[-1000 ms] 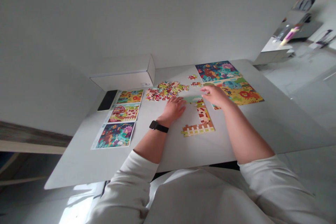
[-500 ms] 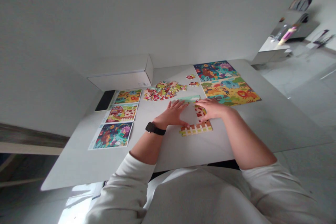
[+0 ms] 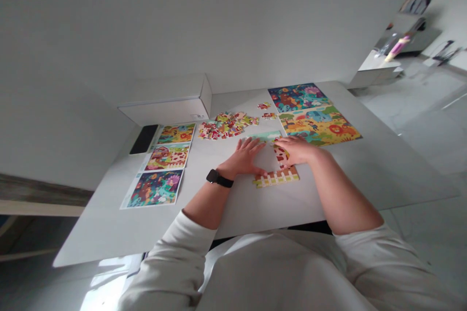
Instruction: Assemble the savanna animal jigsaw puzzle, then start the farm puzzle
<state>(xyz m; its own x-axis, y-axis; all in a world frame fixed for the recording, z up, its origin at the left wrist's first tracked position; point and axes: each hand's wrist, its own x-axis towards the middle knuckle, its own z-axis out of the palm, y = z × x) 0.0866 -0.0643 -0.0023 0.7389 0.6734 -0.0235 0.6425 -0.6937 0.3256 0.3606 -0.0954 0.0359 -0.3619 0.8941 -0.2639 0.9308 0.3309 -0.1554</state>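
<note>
One left hand (image 3: 242, 158) spread wide and empty on my feed, one right hand (image 3: 297, 150) half open and empty, both touching the flat, bracket-shaped puzzle border (image 3: 280, 155) at my four o'clock, jumbled knobbly pieces (image 3: 228, 125) towards its ten o'clock, smooth pale surface (image 3: 288, 204) beneath.

We look forward and down from the head onto the nearby jigsaw puzzle (image 3: 278, 178). Our single wide view reaches the wall (image 3: 237, 24) beyond.
</note>
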